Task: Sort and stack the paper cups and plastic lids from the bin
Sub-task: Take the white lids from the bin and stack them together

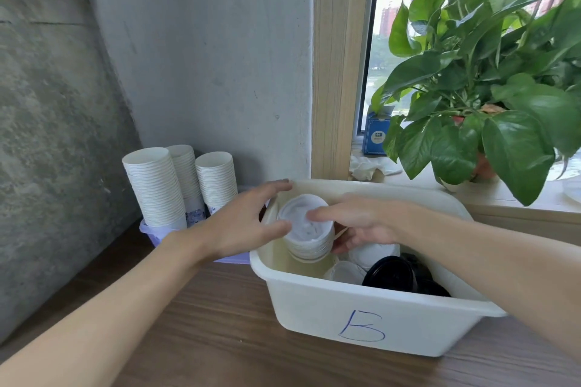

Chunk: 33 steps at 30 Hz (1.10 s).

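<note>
Open-topped white bin [361,317], cup stacks [157,188] just left, plant leaves [503,148] near its far-right corner.

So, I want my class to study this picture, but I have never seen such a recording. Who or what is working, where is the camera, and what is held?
No machine here: a person works with two bare hands, and the one camera sits on their head, looking forward and down. On the wooden table stands a white bin marked B. In it the right hand grips a stack of white lids, while the left hand spreads open beside it, thumb against the stack. Black lids lie in the bin. At the left, stacks of paper cups stand in a lilac basket; a potted plant sits on the windowsill.
</note>
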{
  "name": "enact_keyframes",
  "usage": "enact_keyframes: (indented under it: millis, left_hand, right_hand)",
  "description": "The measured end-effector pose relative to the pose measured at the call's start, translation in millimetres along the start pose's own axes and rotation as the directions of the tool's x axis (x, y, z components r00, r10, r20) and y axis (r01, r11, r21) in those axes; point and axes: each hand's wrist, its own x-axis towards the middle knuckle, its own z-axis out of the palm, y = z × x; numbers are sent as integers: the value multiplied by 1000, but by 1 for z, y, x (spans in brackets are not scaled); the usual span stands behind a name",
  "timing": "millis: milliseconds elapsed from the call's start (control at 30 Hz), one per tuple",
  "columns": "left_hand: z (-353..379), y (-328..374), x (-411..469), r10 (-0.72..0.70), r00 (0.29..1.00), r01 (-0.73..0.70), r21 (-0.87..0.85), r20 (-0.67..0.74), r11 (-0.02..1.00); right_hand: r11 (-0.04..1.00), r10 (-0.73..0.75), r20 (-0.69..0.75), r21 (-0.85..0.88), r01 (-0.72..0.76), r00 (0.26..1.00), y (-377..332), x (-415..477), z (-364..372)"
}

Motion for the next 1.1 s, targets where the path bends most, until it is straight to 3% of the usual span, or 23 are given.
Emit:
enact_keyframes:
  millis: [167,267,333,533,667,733,933,1100]
  left_hand:
    - [3,-5,1,33,999,-33,15,-4,999]
    - [4,-8,3,44,999,-44,19,-8,999]
    - [4,-8,3,50,999,-50,14,-10,999]
    - [4,-8,2,56,998,-56,19,-8,998]
    - [4,-6,2,60,998,-60,33,-7,998]
    - [4,-6,2,58,998,-58,35,-7,998]
    - [3,-3,0,48,999,-49,40,14,998]
    - [2,0,0,45,999,-46,69,18,997]
  right_hand:
    - [997,-57,-26,-60,56,998,4,10,-2]
    - [893,-212,-173,-433,118,962,13,14,3]
    - [826,-274,-188,-549,131,943,21,20,9]
    - [778,-351,-226,-610,149,909,12,13,12]
    - [794,-305,55,-536,286,951,11,-6,9]
    - [755,-339,101,-564,334,936,16,-5,10]
    - [642,-486,13,-673,367,874,27,10,12]
    - [574,-491,25,-742,345,871,27,3,10]
